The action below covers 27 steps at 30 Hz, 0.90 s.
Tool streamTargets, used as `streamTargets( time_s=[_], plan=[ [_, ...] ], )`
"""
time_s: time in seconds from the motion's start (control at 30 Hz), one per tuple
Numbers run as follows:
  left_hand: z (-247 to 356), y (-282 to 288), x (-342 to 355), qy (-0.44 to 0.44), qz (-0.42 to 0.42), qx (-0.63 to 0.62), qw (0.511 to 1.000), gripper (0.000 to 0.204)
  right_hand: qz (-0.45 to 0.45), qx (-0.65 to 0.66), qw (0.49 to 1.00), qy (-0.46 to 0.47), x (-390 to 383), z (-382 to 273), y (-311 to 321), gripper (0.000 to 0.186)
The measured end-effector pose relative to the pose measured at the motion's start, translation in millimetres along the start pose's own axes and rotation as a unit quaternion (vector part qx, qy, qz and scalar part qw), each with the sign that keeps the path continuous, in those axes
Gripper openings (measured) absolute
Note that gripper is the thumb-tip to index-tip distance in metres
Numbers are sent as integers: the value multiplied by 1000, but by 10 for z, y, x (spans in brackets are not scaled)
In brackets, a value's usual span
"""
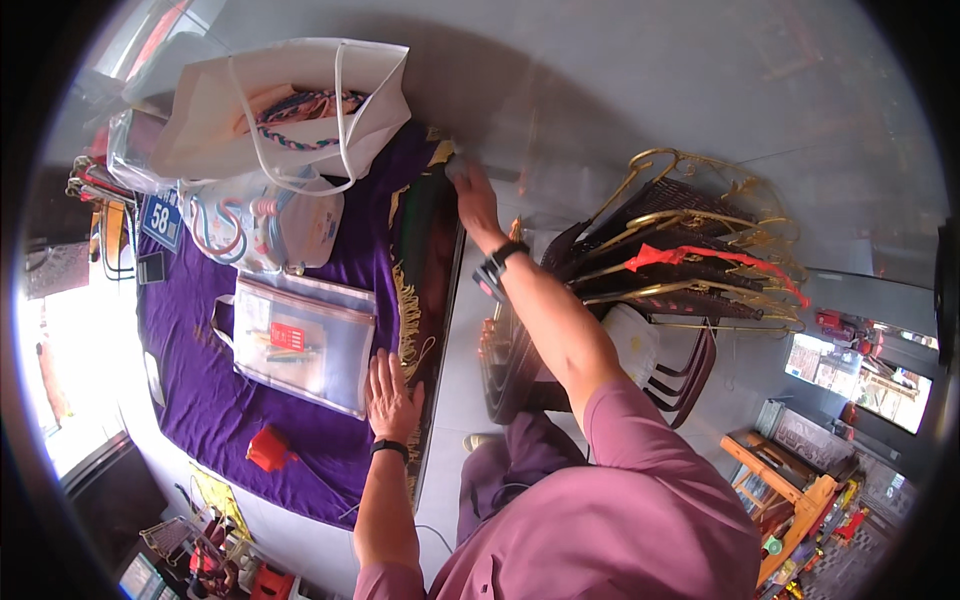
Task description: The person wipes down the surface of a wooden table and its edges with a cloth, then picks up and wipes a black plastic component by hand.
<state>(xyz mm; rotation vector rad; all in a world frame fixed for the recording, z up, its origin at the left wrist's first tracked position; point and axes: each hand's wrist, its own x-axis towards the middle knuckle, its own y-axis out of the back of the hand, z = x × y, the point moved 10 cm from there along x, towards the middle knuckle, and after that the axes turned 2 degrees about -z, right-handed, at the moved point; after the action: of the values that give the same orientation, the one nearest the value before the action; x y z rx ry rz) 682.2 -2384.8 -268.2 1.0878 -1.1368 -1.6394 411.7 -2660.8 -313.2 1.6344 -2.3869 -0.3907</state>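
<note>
My left hand (393, 398) lies with extended fingers at the right edge of clear zipped pouches (300, 355) on a purple, gold-fringed cloth (190, 385). My right hand (472, 195) reaches beyond the cloth's far right corner, fingers curled at a small greyish thing that I cannot make out. Behind the pouches lie a clear bag (260, 225) with coiled cords and a large white carrier bag (210, 110) holding braided material. A red object (267, 450) lies near the cloth's front, and a blue sign (162, 204) stands at its left.
Stacked dark woven chairs with gold frames (690, 240) and a red ribbon (680, 258) stand to my right, close beside my arm. A grey wall (560, 80) is ahead. A wooden frame (780, 480) with tools is at lower right, and assorted clutter (205, 550) at lower left.
</note>
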Motion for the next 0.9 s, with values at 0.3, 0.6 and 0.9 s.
streamTargets(
  time_s=[0.3,0.6,0.9],
  plan=[
    [-32,-3,-26,8,18,-12,1000,80,-216,-131,955,157,-2516,-402,-278,47],
    [-6,42,19,-2,13,-21,1000,78,-72,-112,987,93,-60,-410,-115,48],
    [-111,-57,-24,30,11,-44,999,67,-216,-171,938,211,-1626,-464,-252,50]
  ],
)
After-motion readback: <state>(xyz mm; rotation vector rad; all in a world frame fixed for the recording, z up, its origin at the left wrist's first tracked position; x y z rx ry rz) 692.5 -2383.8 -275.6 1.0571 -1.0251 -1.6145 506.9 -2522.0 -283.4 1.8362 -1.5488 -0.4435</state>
